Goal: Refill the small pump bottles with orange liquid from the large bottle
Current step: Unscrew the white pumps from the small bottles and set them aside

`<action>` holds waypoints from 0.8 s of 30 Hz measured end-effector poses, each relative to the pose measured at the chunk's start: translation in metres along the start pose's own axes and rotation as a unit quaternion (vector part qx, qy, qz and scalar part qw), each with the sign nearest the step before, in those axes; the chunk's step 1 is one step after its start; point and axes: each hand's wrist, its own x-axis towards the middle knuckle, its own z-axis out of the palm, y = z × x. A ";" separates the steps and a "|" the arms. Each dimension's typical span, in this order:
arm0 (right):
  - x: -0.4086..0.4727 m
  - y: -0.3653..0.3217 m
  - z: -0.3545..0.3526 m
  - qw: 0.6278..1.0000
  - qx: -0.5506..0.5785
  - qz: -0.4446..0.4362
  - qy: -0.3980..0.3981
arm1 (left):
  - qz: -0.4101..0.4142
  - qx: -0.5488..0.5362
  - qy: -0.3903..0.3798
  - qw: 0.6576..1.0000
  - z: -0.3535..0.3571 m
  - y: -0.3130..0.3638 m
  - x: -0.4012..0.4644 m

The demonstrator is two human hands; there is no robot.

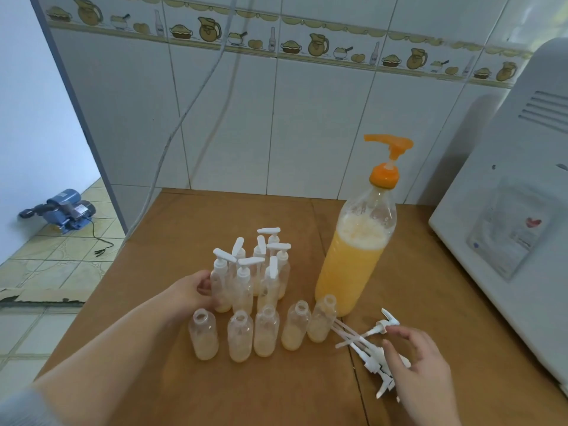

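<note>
The large bottle (353,262) of orange liquid, with an orange pump top, stands upright on the brown table (399,272). Left of it is a cluster of several small bottles with white pumps (255,272). In front stands a row of several small bottles without caps (264,330), each holding a little pale orange liquid. Loose white pump heads (368,348) lie at the right. My left hand (196,292) grips the leftmost pumped bottle (222,287). My right hand (421,361) hovers over the loose pumps with relaxed fingers, a fingertip near one.
A white appliance (516,229) fills the table's right side. A tiled wall rises behind, with a cable (172,139) hanging down it. The table's left edge drops to a tiled floor where a blue water pump (64,209) sits.
</note>
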 end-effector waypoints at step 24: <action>-0.027 -0.205 0.016 0.933 0.332 0.069 -0.121 | 0.249 -0.102 0.164 0.949 0.027 0.075 -0.140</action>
